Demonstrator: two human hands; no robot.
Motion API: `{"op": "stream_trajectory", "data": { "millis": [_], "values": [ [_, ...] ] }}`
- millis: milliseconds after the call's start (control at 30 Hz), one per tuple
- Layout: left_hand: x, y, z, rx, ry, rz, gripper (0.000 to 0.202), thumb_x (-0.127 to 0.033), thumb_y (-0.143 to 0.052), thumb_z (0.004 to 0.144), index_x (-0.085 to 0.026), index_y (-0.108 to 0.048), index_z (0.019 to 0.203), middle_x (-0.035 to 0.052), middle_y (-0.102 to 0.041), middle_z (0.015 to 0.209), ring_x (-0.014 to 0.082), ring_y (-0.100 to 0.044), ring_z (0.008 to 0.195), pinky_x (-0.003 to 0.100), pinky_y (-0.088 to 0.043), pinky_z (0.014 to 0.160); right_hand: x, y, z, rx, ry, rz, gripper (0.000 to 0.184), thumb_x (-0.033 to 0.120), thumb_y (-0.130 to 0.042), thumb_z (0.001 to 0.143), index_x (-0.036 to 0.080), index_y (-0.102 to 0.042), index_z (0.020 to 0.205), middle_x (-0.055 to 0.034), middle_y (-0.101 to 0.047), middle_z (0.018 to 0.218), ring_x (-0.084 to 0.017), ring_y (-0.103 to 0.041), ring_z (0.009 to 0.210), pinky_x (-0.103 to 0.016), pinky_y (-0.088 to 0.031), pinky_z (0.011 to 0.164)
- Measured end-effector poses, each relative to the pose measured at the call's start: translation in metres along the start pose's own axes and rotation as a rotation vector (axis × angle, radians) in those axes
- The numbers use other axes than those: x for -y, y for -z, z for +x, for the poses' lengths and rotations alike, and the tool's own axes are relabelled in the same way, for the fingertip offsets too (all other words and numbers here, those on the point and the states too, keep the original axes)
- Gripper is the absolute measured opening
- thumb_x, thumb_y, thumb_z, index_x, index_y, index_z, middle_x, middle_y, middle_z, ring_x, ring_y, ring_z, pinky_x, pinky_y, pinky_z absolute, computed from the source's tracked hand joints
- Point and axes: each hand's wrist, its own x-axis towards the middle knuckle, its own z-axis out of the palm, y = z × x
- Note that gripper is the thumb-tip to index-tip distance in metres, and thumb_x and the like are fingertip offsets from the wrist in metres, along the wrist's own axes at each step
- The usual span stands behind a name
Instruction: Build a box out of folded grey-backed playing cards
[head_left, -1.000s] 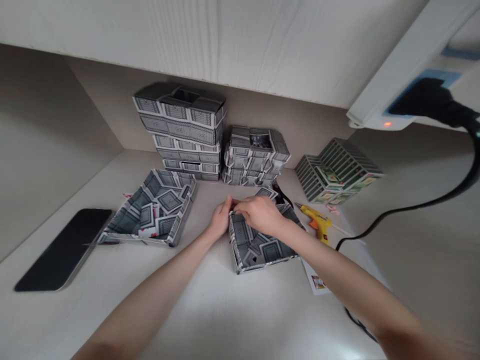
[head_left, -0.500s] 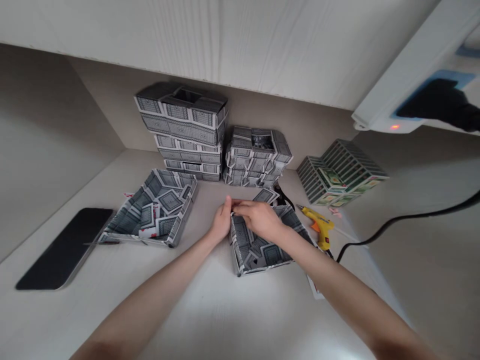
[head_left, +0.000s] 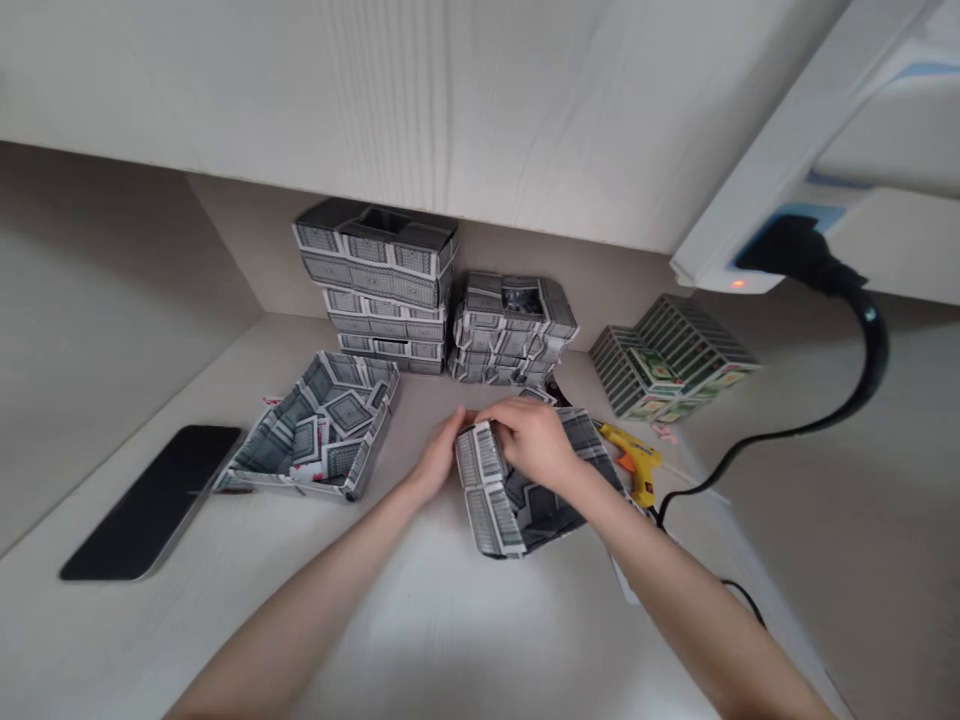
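A shallow open box built from grey-backed playing cards [head_left: 487,490] is tilted up in front of me, its left outer wall turned into view. My right hand [head_left: 531,440] is closed over its far left edge, fingers curled against the wall. At the far left corner, my left hand [head_left: 436,458] presses from outside, its fingertips partly hidden behind the box. A second open box of the same cards [head_left: 360,465] sits to the left, with loose cards inside. Right of the held box lies a yellow glue gun [head_left: 637,462].
Behind stand a tall stack of card boxes [head_left: 390,275] and a lower stack [head_left: 514,325]. Stacked card packs [head_left: 675,355] are at the back right. A dark phone [head_left: 150,505] lies at left. A power strip [head_left: 720,260] with a black cable [head_left: 780,435] hangs at upper right.
The box in my hands has tipped, its left side lifting so that the outer wall shows. Both hands stay at its far left corner. The camera view has shifted slightly.
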Motion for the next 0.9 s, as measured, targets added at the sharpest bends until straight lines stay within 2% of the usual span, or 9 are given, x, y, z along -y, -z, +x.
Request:
{"op": "stream_trajectory", "data": {
  "millis": [100, 167, 233, 300, 400, 467, 600, 767, 900],
  "values": [
    [-0.025, -0.008, -0.015, 0.081, 0.18, -0.216, 0.028, -0.04, -0.049, 0.075, -0.015, -0.062, 0.078, -0.0015, -0.064, 0.068, 0.0109, -0.056, 0.062, 0.023, -0.042, 0.064, 0.008, 0.013, -0.007, -0.248, 0.083, 0.089, 0.027, 0.006, -0.044, 0.077, 0.023, -0.065, 0.08, -0.0009, -0.065, 0.079, -0.015, -0.054, 0.083, -0.03, -0.038, 0.078],
    [-0.042, -0.012, -0.026, 0.153, 0.21, -0.241, 0.025, -0.036, -0.05, 0.075, -0.016, -0.063, 0.084, -0.0014, -0.065, 0.07, 0.0116, -0.057, 0.064, 0.024, -0.043, 0.064, 0.014, 0.016, -0.014, -0.377, 0.077, 0.062, 0.027, 0.008, -0.046, 0.076, 0.025, -0.066, 0.076, -0.0014, -0.062, 0.082, -0.018, -0.05, 0.091, -0.035, -0.035, 0.082],
    [-0.056, -0.015, -0.037, 0.223, 0.193, -0.153, 0.028, -0.031, -0.051, 0.076, -0.017, -0.061, 0.098, 0.0016, -0.067, 0.084, 0.015, -0.06, 0.076, 0.026, -0.044, 0.071, 0.019, 0.013, -0.021, -0.472, -0.03, 0.024, 0.026, 0.009, -0.048, 0.073, 0.026, -0.066, 0.072, -0.0032, -0.058, 0.082, -0.02, -0.047, 0.091, -0.037, -0.034, 0.08],
    [-0.063, -0.018, -0.047, 0.238, 0.166, -0.057, 0.034, -0.031, -0.049, 0.077, -0.018, -0.057, 0.107, 0.0044, -0.066, 0.095, 0.0185, -0.06, 0.087, 0.029, -0.043, 0.078, 0.023, 0.006, -0.029, -0.517, -0.183, 0.077, 0.023, 0.009, -0.049, 0.069, 0.024, -0.065, 0.074, -0.0035, -0.051, 0.077, -0.018, -0.047, 0.081, -0.034, -0.037, 0.074],
    [-0.06, -0.022, -0.058, 0.192, 0.081, 0.051, 0.041, -0.032, -0.048, 0.078, -0.016, -0.053, 0.115, 0.0074, -0.061, 0.109, 0.0217, -0.054, 0.103, 0.033, -0.04, 0.088, 0.029, -0.009, -0.039, -0.571, -0.404, 0.336, 0.021, 0.011, -0.047, 0.065, 0.021, -0.055, 0.082, -0.0001, -0.045, 0.069, -0.015, -0.047, 0.068, -0.029, -0.039, 0.064],
    [-0.055, -0.024, -0.064, 0.152, 0.029, 0.11, 0.044, -0.033, -0.048, 0.078, -0.016, -0.051, 0.118, 0.0079, -0.057, 0.115, 0.0221, -0.05, 0.109, 0.034, -0.037, 0.093, 0.035, -0.018, -0.045, -0.61, -0.468, 0.582, 0.022, 0.014, -0.045, 0.067, 0.021, -0.045, 0.087, -0.0006, -0.048, 0.074, -0.014, -0.051, 0.068, -0.026, -0.041, 0.063],
    [-0.046, -0.026, -0.078, 0.049, -0.045, 0.201, 0.048, -0.038, -0.048, 0.078, -0.018, -0.047, 0.122, 0.0069, -0.051, 0.123, 0.0214, -0.045, 0.115, 0.034, -0.034, 0.098, 0.051, -0.027, -0.056, -0.569, -0.499, 0.881, 0.026, 0.02, -0.035, 0.071, 0.022, -0.035, 0.097, -0.0044, -0.056, 0.086, -0.015, -0.056, 0.075, -0.025, -0.042, 0.06],
    [-0.037, -0.023, -0.099, -0.132, -0.077, 0.324, 0.052, -0.039, -0.045, 0.08, -0.02, -0.038, 0.128, 0.0044, -0.039, 0.134, 0.0174, -0.034, 0.123, 0.03, -0.026, 0.104, 0.073, -0.021, -0.064, -0.44, -0.654, 1.09, 0.039, 0.033, -0.019, 0.082, 0.018, -0.049, 0.102, -0.0082, -0.063, 0.085, -0.02, -0.059, 0.079, -0.03, -0.043, 0.065],
    [-0.033, -0.026, -0.109, -0.247, -0.091, 0.442, 0.053, -0.042, -0.041, 0.082, -0.02, -0.035, 0.13, 0.0042, -0.035, 0.136, 0.0173, -0.031, 0.125, 0.03, -0.025, 0.105, 0.078, -0.015, -0.066, -0.359, -0.757, 1.243, 0.037, 0.044, -0.038, 0.082, 0.018, -0.058, 0.097, -0.0064, -0.064, 0.086, -0.02, -0.058, 0.081, -0.029, -0.043, 0.067]
  ]
}}
